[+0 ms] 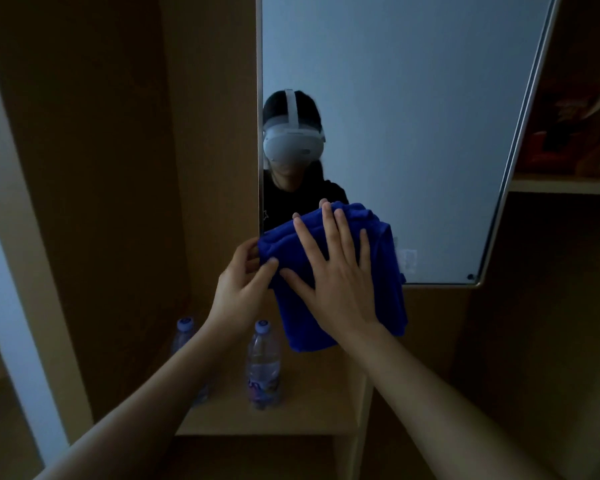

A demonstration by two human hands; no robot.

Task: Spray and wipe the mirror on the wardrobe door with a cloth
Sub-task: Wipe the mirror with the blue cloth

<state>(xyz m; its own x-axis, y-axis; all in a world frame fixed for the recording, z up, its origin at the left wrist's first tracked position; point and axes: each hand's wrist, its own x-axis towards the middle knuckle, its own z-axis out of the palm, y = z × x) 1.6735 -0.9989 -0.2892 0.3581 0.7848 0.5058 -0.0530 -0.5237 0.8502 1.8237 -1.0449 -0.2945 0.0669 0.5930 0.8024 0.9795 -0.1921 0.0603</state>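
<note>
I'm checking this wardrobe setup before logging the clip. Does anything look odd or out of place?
Nothing is damaged or spilled. One oddity: no spray bottle is in view, only two water bottles on the shelf below the mirror, while both hands hold the blue cloth.

The light is dim where I stand. Brown wooden wardrobe panels [94, 174] rise ahead of me on the left. Below sits a pale wooden shelf [309, 407] with two clear plastic water bottles [263, 367] upright on it. To my right an upper shelf [565, 186] holds blurred reddish things. A pale wall strip [21, 306] runs down my far left.
</note>
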